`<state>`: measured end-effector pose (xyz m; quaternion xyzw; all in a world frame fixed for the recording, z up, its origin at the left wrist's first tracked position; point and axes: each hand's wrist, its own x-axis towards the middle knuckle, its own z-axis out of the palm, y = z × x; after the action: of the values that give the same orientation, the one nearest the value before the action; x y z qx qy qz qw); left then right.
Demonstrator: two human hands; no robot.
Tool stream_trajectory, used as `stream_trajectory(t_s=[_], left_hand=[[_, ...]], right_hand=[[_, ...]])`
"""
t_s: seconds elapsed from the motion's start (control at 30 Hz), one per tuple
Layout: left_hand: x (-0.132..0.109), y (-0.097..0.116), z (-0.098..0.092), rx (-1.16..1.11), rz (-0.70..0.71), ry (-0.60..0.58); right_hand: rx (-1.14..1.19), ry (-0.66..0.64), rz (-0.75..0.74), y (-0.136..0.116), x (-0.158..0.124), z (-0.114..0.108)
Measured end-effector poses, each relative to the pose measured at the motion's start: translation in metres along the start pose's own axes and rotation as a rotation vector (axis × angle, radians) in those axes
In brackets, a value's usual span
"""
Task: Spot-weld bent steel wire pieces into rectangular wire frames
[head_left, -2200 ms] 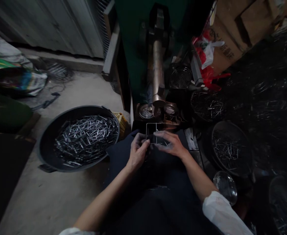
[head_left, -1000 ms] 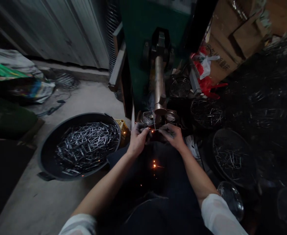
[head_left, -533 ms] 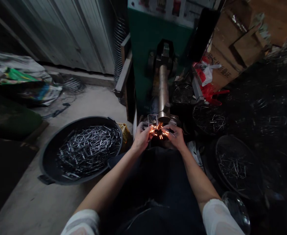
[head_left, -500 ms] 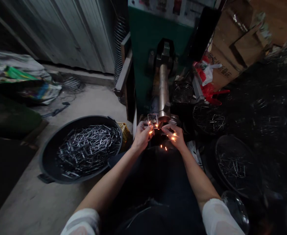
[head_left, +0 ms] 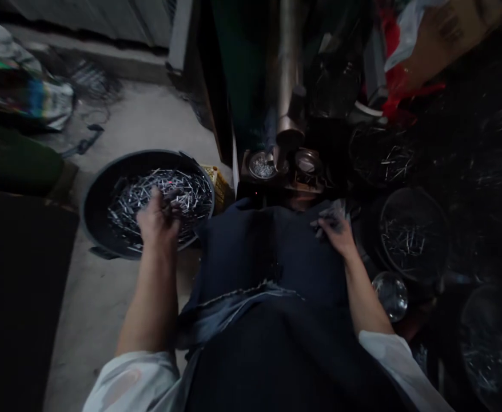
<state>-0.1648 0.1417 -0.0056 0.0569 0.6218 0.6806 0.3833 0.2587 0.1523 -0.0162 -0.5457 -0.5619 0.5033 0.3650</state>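
My left hand is over the near side of a black basin heaped with thin bent metal wire pieces. Its fingers look apart, though motion blurs them, and no piece shows in them. A small red glow lies on the heap just past the fingertips. My right hand hovers at the right edge of the dark apron on my lap, thumb and darkened fingers loosely apart, nothing visible between them. Ahead stands the welding machine's metal arm, its tip by a round dish of small bright bits.
A second round dish sits right of the machine's tip. Dark tubs with wire pieces stand at my right, beside a clear round container. A yellow basket touches the basin's right side. Red and white bags and cardboard are at upper right.
My left hand has gone from the sparking machine tip to the basin, and the wire frame has left it. My right hand has drawn back rightward. Sparks have stopped; the view tilts lower.
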Motion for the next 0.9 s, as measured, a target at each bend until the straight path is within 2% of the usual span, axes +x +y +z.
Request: stream_trajectory(t_s=[0.03, 0.07, 0.1, 0.13, 0.23, 0.27, 0.33, 0.4, 0.5, 0.57, 0.67, 0.73, 0.8, 0.9], left_hand=[[-0.001, -0.005, -0.008, 0.059, 0.030, 0.003], [-0.008, -0.011, -0.012, 0.165, 0.085, -0.058], [-0.020, -0.020, -0.012, 0.306, 0.172, -0.184], [-0.035, -0.030, -0.009, 0.471, 0.285, -0.357], [-0.089, -0.069, 0.018, 0.994, 0.606, -1.090], [-0.106, -0.083, 0.029, 1.162, 0.694, -1.256], [-0.130, -0.107, 0.047, 1.441, 0.837, -1.506], [-0.143, -0.122, 0.057, 1.599, 0.928, -1.609], [-0.148, -0.122, 0.055, 1.674, 0.955, -1.620], [-0.147, -0.107, 0.047, 1.692, 0.978, -1.580], [-0.142, -0.074, 0.032, 1.735, 1.013, -1.442], [-0.135, -0.051, 0.024, 1.773, 0.946, -1.337], [-0.123, -0.032, 0.017, 1.753, 0.813, -1.234], [-0.103, -0.017, 0.014, 1.466, 0.625, -1.035]], right_hand=[[-0.005, 0.035, 0.017, 0.005, -0.004, 0.000], [-0.018, 0.072, 0.019, 0.008, -0.006, 0.002], [-0.037, 0.112, 0.009, 0.010, -0.007, 0.004], [-0.060, 0.149, -0.012, 0.012, -0.006, 0.008], [-0.163, 0.207, -0.097, 0.013, 0.000, 0.018], [-0.206, 0.209, -0.118, 0.014, 0.002, 0.020], [-0.286, 0.199, -0.143, 0.014, 0.003, 0.023], [-0.341, 0.197, -0.160, 0.015, 0.001, 0.022], [-0.379, 0.237, -0.180, 0.017, -0.003, 0.018], [-0.374, 0.260, -0.167, 0.018, -0.004, 0.015], [-0.345, 0.259, -0.133, 0.019, -0.004, 0.014], [-0.309, 0.272, -0.122, 0.018, -0.003, 0.015], [-0.249, 0.281, -0.126, 0.013, -0.004, 0.019], [-0.144, 0.200, -0.152, -0.005, -0.009, 0.030]])
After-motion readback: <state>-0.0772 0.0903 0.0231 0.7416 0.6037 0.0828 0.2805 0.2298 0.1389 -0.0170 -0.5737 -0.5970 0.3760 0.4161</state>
